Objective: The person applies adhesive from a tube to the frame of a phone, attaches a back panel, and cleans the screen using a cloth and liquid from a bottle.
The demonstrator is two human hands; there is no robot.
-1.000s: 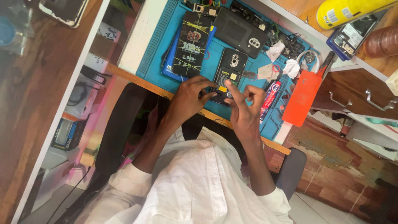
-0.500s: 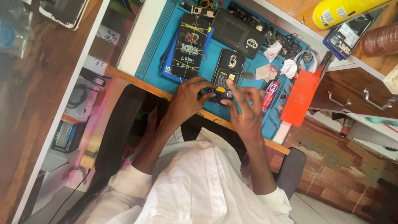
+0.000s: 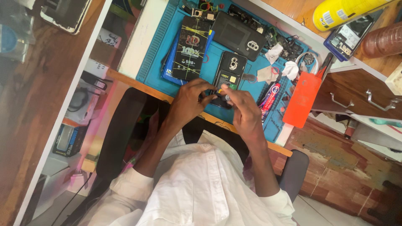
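Right hand [image 3: 243, 111] has shifted closer to the opened phone [image 3: 228, 77]; its small tool, apparently a screwdriver [image 3: 225, 97], now meets the left hand [image 3: 190, 102] fingertips.

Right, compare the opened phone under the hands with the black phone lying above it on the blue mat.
The opened phone shows its insides, with a dark battery and a green part; the black phone shows a plain closed back with a camera cluster. Both hands, left hand and right hand, work at the opened phone's near end; the black phone lies untouched. The black phone looks larger. Both lie flat on the blue mat.

Left hand [image 3: 190, 102], right hand [image 3: 243, 111] pinch opened black phone [image 3: 228, 77] (back off) on blue mat [image 3: 155, 58].
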